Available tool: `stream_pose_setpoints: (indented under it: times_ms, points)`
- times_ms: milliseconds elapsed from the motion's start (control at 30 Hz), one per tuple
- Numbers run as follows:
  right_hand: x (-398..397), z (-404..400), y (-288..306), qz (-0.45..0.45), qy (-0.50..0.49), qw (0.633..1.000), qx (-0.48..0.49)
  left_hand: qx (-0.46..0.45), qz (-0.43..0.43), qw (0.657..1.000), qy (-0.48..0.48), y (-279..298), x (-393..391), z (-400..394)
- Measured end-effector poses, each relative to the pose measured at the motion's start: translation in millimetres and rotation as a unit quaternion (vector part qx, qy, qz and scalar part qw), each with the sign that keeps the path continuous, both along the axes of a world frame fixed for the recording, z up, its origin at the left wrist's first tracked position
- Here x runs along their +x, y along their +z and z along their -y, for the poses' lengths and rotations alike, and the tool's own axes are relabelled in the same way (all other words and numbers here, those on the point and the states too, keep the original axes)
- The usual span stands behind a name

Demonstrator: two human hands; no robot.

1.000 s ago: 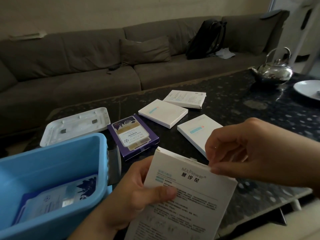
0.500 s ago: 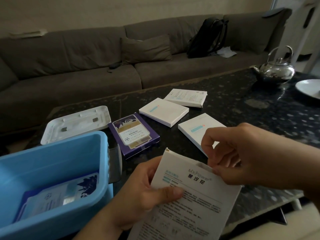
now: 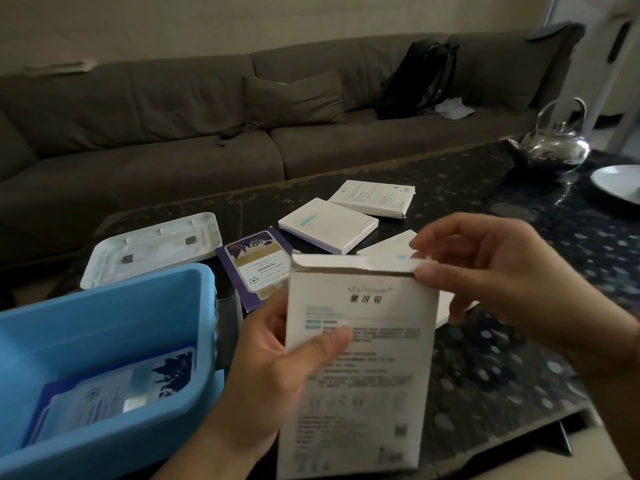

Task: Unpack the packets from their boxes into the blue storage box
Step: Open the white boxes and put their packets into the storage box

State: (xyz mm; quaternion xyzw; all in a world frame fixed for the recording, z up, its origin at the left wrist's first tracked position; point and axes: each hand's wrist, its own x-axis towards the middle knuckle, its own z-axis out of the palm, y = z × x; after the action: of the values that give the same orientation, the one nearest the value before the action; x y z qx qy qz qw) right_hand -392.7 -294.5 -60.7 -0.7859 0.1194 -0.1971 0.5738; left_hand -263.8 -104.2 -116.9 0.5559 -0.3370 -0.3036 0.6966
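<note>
My left hand [image 3: 277,362] grips a flat white box [image 3: 360,368] with printed text, held upright over the table's near edge. My right hand [image 3: 491,278] pinches the box's top flap [image 3: 353,263] at its right corner; the flap stands lifted. The blue storage box [image 3: 114,317] sits at lower left and holds packets [image 3: 114,396] with a purple print. On the table lie a purple box [image 3: 256,268], two white boxes [image 3: 327,225] [image 3: 375,197], and a third white box [image 3: 391,245] partly hidden behind the held one.
The storage box's white lid [image 3: 152,247] lies upside down behind it. A metal kettle [image 3: 554,143] and a white plate [image 3: 620,181] stand at the dark table's far right. A grey sofa [image 3: 207,126] with a black bag [image 3: 419,81] runs behind the table.
The held box has been raised and turned more upright. My right hand has pulled the top flap up and open from the box's upper edge.
</note>
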Motion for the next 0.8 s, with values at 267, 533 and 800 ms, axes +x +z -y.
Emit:
stream_pose_setpoints:
  times_ms: [267,533,800]
  points:
    - [13,-23,-17,0.177,-0.129,0.954,-0.204,-0.028,0.146,0.977,0.155,4,-3,4]
    - [25,-35,-31,0.137,-0.218,0.957,-0.135,-0.134,0.136,0.968,0.161,-2,-8,1]
    - [25,-40,-29,0.131,-0.233,0.958,-0.101,-0.052,0.323,0.923,0.202,-4,-10,-2]
